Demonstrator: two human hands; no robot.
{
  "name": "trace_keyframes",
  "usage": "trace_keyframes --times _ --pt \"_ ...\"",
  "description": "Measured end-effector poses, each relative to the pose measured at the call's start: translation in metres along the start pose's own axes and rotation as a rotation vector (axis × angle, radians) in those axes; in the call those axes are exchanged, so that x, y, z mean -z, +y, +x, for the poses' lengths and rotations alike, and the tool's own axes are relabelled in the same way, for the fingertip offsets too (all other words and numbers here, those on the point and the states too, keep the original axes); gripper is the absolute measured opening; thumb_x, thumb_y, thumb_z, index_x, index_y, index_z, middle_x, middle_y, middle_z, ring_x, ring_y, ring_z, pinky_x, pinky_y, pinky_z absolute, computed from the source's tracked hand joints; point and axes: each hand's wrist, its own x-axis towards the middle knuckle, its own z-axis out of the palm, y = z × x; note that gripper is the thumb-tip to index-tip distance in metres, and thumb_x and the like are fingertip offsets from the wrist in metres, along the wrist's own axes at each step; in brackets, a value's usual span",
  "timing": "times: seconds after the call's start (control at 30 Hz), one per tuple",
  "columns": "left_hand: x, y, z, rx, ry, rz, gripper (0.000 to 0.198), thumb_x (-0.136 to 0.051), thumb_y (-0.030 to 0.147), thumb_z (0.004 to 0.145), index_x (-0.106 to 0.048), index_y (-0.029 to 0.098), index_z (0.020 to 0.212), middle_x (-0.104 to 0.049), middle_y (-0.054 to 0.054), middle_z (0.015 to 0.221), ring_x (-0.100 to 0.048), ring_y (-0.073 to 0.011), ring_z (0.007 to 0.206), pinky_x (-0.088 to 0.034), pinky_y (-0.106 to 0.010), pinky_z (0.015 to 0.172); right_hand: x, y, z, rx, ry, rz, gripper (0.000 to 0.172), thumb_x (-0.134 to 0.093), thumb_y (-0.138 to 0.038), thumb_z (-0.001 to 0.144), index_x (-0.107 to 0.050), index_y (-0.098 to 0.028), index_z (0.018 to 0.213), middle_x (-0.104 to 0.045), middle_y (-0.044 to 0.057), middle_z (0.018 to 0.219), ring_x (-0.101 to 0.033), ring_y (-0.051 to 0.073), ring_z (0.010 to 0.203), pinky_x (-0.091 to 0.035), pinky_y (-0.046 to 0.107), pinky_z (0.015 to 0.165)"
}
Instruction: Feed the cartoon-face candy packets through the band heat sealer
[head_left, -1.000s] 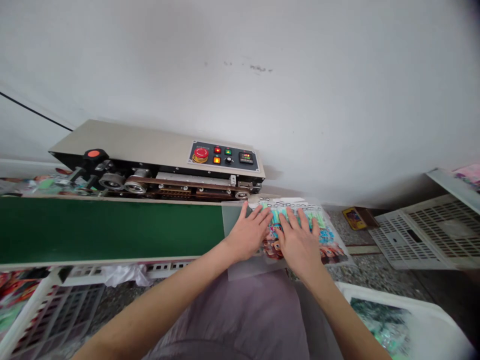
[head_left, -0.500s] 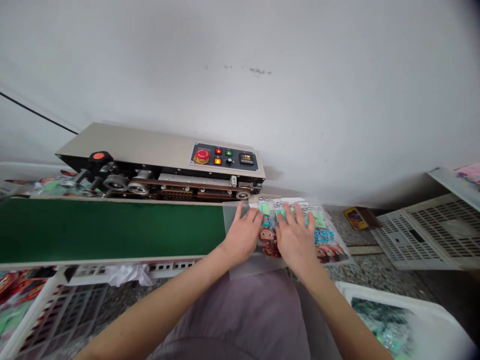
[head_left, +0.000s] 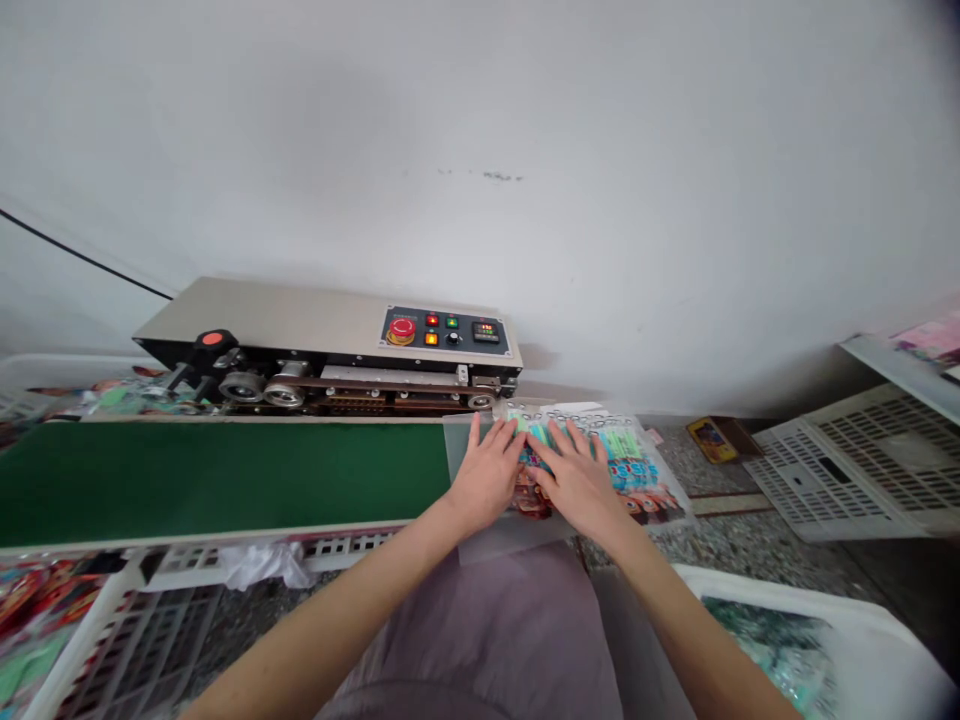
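A clear plastic bag [head_left: 637, 470] filled with colourful printed packets lies at the right end of the green conveyor belt [head_left: 217, 478]. Both my hands rest flat on top of it, fingers spread. My left hand [head_left: 487, 472] covers the bag's left edge, near the belt. My right hand [head_left: 576, 475] presses on the bag's middle, right beside the left hand. Behind the belt stands the metal sealing machine [head_left: 300, 320] with its control panel [head_left: 447, 331] of a red stop button and lit lights.
White slatted plastic crates [head_left: 847, 470] stand at the right, another crate [head_left: 112, 640] below the belt at the left. A white tub [head_left: 795, 640] with greenish packets sits at the lower right. A small yellow card [head_left: 707, 436] lies on the speckled floor. A white wall rises behind.
Both hands and the bag have shifted slightly left toward the belt and the sealer's intake. My right hand has closed in on the left. The view has tilted slightly.
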Motion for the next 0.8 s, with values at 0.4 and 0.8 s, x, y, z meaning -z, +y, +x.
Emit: trace_keyframes --times 0.4,0.8 --pt "0.005 -0.010 0.002 0.109 0.054 -0.118 0.036 -0.040 0.009 0.095 -0.065 0.016 0.121 -0.067 -0.010 0.133 -0.058 -0.0250 0.123 -0.026 -0.054 0.123 0.002 -0.004 -0.006 -0.008 0.010 0.035 0.048 -0.043 -0.045 0.103 -0.052 -0.031 0.148 -0.042 0.011 0.159 -0.030 0.037 0.149 -0.024 0.063 0.117" --pt "0.035 -0.028 -0.038 0.297 0.076 0.183 0.047 -0.044 0.012 0.092 -0.058 0.013 0.137 -0.056 -0.017 0.147 -0.051 -0.0393 0.129 -0.021 -0.072 0.117 0.001 -0.005 -0.006 -0.006 -0.016 0.019 0.048 -0.044 -0.046 0.103 -0.051 -0.031 0.149 -0.039 0.010 0.161 -0.027 0.037 0.151 -0.022 0.063 0.118"
